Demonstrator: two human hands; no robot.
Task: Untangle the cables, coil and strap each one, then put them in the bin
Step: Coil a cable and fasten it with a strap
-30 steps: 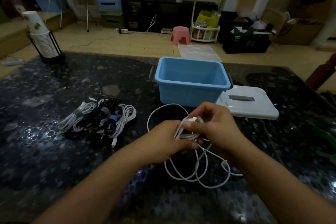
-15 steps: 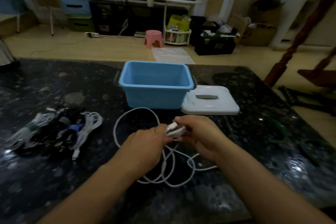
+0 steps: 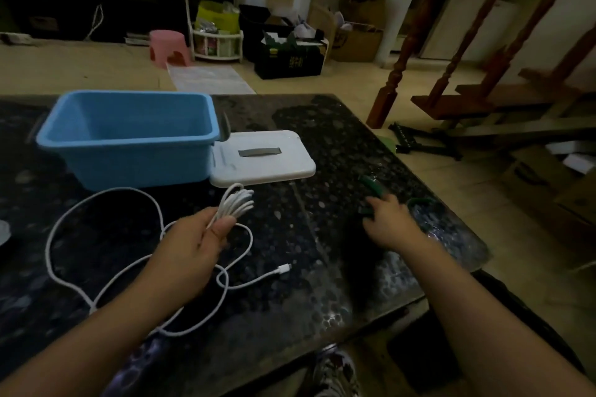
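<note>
Pinching a folded bunch of the white cable (image 3: pixel 237 203) between thumb and fingers, my left hand (image 3: pixel 190 251) holds it up just in front of the bin (image 3: pixel 129 138); the loose length trails over the table (image 3: pixel 338 145), plug (image 3: pixel 283 268) lying free. Well right of the bin, my right hand (image 3: pixel 388 226) curls its fingers onto a green strap (image 3: pixel 371 185), beyond the white lid (image 3: pixel 261 156)
</note>
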